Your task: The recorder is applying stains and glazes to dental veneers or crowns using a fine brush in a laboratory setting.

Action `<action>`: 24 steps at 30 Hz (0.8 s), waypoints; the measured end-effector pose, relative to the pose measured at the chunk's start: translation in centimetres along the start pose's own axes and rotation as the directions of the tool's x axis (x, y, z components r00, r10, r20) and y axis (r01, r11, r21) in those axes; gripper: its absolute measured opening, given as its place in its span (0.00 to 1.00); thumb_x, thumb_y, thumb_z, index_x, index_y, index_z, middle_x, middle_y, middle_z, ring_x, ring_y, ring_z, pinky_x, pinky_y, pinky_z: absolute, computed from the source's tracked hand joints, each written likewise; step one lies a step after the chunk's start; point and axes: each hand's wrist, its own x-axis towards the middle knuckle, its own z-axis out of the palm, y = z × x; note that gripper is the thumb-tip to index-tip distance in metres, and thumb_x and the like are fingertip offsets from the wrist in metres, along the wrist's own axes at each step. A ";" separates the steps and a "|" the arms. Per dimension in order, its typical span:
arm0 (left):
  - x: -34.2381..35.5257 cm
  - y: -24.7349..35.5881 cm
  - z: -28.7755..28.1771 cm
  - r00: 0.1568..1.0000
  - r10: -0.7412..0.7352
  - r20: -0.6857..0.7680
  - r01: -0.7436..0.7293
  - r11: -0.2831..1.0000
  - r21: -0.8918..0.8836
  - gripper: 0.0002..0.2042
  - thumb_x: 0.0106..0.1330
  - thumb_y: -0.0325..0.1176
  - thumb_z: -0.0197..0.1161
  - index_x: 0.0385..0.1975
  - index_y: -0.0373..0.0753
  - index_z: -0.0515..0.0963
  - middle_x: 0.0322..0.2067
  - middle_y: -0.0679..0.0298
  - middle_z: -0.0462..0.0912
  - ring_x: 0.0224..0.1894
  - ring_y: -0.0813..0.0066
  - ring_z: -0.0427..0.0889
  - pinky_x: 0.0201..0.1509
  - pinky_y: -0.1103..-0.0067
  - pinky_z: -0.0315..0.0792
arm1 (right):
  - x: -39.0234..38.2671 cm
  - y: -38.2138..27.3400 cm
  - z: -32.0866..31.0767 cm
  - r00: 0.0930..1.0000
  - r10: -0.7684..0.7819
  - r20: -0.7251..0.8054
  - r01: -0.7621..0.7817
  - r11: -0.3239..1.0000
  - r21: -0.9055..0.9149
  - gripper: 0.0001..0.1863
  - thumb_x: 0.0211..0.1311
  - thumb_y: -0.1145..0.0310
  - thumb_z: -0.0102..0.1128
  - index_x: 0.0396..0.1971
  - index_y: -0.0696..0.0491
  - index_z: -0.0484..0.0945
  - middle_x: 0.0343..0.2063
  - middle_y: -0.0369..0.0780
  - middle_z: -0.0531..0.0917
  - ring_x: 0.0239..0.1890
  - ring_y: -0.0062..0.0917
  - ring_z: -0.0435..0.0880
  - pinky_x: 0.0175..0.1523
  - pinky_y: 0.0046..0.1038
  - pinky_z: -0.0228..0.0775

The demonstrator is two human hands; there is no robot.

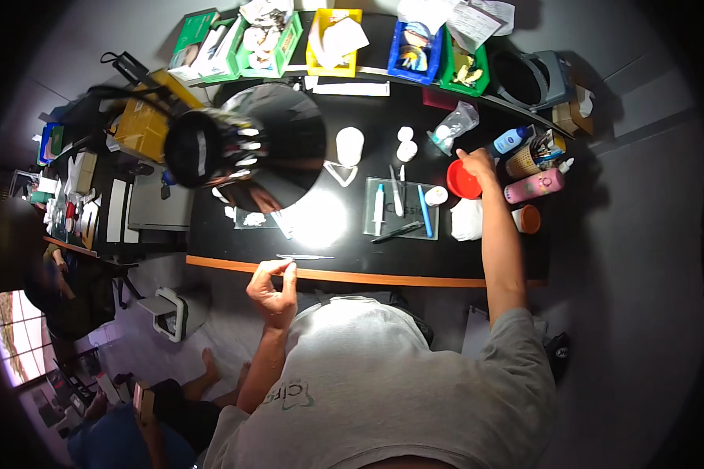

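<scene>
My left hand (275,291) is left of the mat (371,187) and nearer to me, thumb and forefinger drawn together on the thin tool (313,257), which looks pinched near its middle. A light fingertip hold like that probably suits something so slender, leaving both its ends free just above the table's (344,277) near edge. My right hand (479,166) is reached out to the red bowl (461,184), right of the mat and a little farther off; I cannot tell whether the fingers pinch anything there or only rest over the rim. The lamp (291,148) stands left of the mat, likely so that its bright pool falls ahead of my left hand. On the mat lie a syringe (379,205), a blue stick (425,213) and a pen (397,232), with a silver tool (398,195) reaching past its far edge; gathered like this, they are presumably easy for either hand to find. The jar (436,195) sits at the mat's right edge and the white cloth (468,222) just right of it, probably to keep both near the bowl.
</scene>
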 end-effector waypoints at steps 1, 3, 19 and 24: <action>-0.3 0.5 1.7 1.000 -0.002 0.018 0.003 0.999 -0.045 0.05 0.59 0.17 0.68 0.33 0.31 0.83 0.29 0.60 0.84 0.32 0.76 0.81 0.41 0.81 0.74 | -0.3 -0.2 -0.6 1.000 -0.022 0.008 0.022 1.000 0.018 0.29 0.62 0.42 0.66 0.32 0.59 0.88 0.33 0.50 0.89 0.43 0.43 0.89 0.51 0.40 0.78; -0.9 1.8 4.3 0.997 0.035 0.075 -0.029 0.997 -0.075 0.05 0.59 0.16 0.68 0.33 0.31 0.84 0.28 0.60 0.85 0.32 0.75 0.82 0.40 0.81 0.74 | -0.6 -0.5 -1.3 0.997 -0.071 0.000 0.071 0.997 0.013 0.29 0.63 0.42 0.65 0.30 0.59 0.88 0.33 0.51 0.89 0.41 0.44 0.89 0.49 0.40 0.78; -2.7 2.5 9.3 0.999 -0.032 -0.028 0.032 0.999 0.003 0.04 0.57 0.21 0.71 0.32 0.33 0.86 0.27 0.59 0.87 0.29 0.75 0.84 0.36 0.80 0.77 | -14.2 2.8 -3.9 0.945 -0.328 -0.022 0.311 0.871 0.381 0.29 0.69 0.48 0.63 0.17 0.59 0.80 0.13 0.39 0.76 0.20 0.19 0.74 0.30 0.31 0.64; -1.1 3.0 8.9 1.000 -0.018 -0.002 0.018 0.999 -0.049 0.04 0.58 0.22 0.71 0.32 0.34 0.87 0.28 0.59 0.88 0.30 0.76 0.86 0.37 0.81 0.78 | -12.3 5.0 -2.2 0.941 -0.339 -0.017 0.302 0.816 0.493 0.30 0.71 0.50 0.62 0.16 0.61 0.76 0.12 0.38 0.74 0.19 0.20 0.71 0.30 0.32 0.63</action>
